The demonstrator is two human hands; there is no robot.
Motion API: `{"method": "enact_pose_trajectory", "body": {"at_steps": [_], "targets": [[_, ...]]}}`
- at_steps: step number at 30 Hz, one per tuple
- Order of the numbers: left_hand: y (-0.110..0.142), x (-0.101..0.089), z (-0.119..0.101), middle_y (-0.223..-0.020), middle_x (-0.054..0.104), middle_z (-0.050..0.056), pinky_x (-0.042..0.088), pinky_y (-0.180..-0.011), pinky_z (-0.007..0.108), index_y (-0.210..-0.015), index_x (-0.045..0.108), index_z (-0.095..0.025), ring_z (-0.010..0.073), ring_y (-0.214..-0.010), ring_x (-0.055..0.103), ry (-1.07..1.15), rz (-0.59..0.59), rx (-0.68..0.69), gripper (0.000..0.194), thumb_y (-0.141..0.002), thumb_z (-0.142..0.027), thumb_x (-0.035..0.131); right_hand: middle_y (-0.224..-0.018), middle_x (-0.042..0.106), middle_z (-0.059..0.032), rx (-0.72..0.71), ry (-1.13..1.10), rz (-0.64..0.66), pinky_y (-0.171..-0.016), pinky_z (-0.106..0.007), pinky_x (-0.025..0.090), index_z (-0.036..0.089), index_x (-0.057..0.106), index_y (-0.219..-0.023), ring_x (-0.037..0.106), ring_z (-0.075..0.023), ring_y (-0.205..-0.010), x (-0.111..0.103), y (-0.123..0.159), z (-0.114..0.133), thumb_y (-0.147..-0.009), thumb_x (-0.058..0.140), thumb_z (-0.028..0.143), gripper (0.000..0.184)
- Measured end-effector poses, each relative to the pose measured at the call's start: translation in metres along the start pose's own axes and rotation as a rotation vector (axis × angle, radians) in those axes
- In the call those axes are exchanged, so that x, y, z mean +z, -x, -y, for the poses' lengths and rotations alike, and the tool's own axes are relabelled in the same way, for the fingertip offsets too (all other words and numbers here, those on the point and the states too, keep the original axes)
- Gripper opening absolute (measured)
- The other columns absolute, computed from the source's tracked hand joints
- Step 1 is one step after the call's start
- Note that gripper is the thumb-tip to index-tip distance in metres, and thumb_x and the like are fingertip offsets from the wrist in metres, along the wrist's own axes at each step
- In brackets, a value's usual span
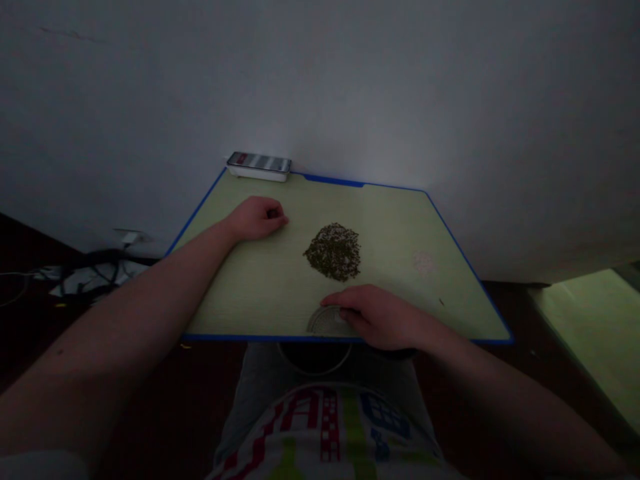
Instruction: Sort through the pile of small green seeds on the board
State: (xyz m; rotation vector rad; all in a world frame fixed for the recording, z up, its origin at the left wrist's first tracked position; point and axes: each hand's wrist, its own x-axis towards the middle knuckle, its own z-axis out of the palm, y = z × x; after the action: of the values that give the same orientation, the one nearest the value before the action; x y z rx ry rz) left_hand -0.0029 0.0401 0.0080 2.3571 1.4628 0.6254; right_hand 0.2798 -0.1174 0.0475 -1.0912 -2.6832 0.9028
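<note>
My left hand point(259, 217) lies on the left of the small table, its fingers loosely curled and thumb tip close to the index finger. I see nothing between them. Near the front edge, my right hand point(373, 313) grips a clear half-round plate that looks like a protractor point(324, 321), its curved rim facing away from me. Part of it is hidden under the fingers. Between the hands sits a pile of small dark green and pale grains point(334, 252), touched by neither. A thin patch of pale pinkish grains point(423, 262) is spread out on the right.
The pale yellow-green table point(250, 293) has a blue rim. A white box with a dark printed top point(259, 167) stands at the back left, against the wall. Below the front edge, a dark bowl point(316, 360) is partly visible. Cables point(100, 260) lie at left. The room is dim.
</note>
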Motion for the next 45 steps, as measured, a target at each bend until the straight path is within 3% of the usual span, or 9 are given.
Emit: {"method": "enact_pose_trajectory", "body": {"at_steps": [27, 30, 34, 37, 41, 45], "targets": [[0.000, 0.000, 0.001, -0.058, 0.056, 0.001, 0.033, -0.053, 0.025, -0.073, 0.063, -0.014, 0.0115, -0.054, 0.047, -0.003, 0.013, -0.013, 0.033, -0.075, -0.046, 0.053, -0.116, 0.068, -0.0072, 0.085, 0.033, -0.102, -0.089, -0.036, 0.050, 0.019, 0.060, -0.125, 0.064, -0.0213, -0.103, 0.011, 0.037, -0.001, -0.086, 0.044, 0.012, 0.042], [0.000, 0.001, 0.002, -0.058, 0.057, 0.001, 0.032, -0.053, 0.025, -0.073, 0.063, -0.015, 0.0119, -0.054, 0.047, -0.001, 0.021, -0.012, 0.034, -0.075, -0.047, 0.053, -0.110, 0.070, -0.0075, 0.134, 0.080, -0.191, -0.084, -0.035, 0.052, 0.019, 0.061, -0.121, 0.066, -0.0209, -0.097, 0.002, 0.055, -0.011, -0.088, 0.044, 0.016, 0.036], [0.000, 0.001, 0.003, -0.057, 0.056, 0.000, 0.032, -0.051, 0.024, -0.072, 0.062, -0.015, 0.0113, -0.053, 0.046, 0.013, 0.027, -0.004, 0.034, -0.075, -0.047, 0.053, -0.090, 0.072, -0.0070, 0.230, 0.220, -0.461, -0.073, -0.034, 0.055, 0.020, 0.066, -0.099, 0.067, -0.0204, -0.082, -0.013, 0.080, -0.028, -0.089, 0.049, 0.024, 0.020], [0.001, 0.000, 0.002, -0.057, 0.056, 0.000, 0.032, -0.051, 0.024, -0.072, 0.062, -0.015, 0.0111, -0.053, 0.046, 0.011, 0.029, -0.014, 0.034, -0.075, -0.047, 0.052, -0.095, 0.072, -0.0077, 0.168, 0.355, -0.599, -0.076, -0.035, 0.056, 0.021, 0.065, -0.093, 0.068, -0.0209, -0.087, -0.012, 0.090, -0.037, -0.088, 0.051, 0.022, 0.015], [0.001, -0.001, 0.000, -0.057, 0.055, 0.000, 0.032, -0.052, 0.024, -0.072, 0.061, -0.014, 0.0114, -0.053, 0.047, 0.005, 0.034, -0.027, 0.034, -0.075, -0.046, 0.052, -0.100, 0.073, -0.0084, 0.001, 0.511, -0.640, -0.076, -0.033, 0.058, 0.018, 0.065, -0.090, 0.069, -0.0193, -0.087, 0.007, 0.087, -0.044, -0.087, 0.052, 0.016, 0.014], [0.001, -0.001, 0.000, -0.058, 0.055, 0.000, 0.032, -0.053, 0.024, -0.071, 0.060, -0.015, 0.0116, -0.054, 0.047, 0.002, 0.029, -0.033, 0.033, -0.075, -0.047, 0.052, -0.098, 0.074, -0.0083, -0.036, 0.577, -0.634, -0.076, -0.033, 0.058, 0.016, 0.067, -0.091, 0.070, -0.0188, -0.086, 0.019, 0.081, -0.053, -0.088, 0.049, 0.014, 0.018]]}}
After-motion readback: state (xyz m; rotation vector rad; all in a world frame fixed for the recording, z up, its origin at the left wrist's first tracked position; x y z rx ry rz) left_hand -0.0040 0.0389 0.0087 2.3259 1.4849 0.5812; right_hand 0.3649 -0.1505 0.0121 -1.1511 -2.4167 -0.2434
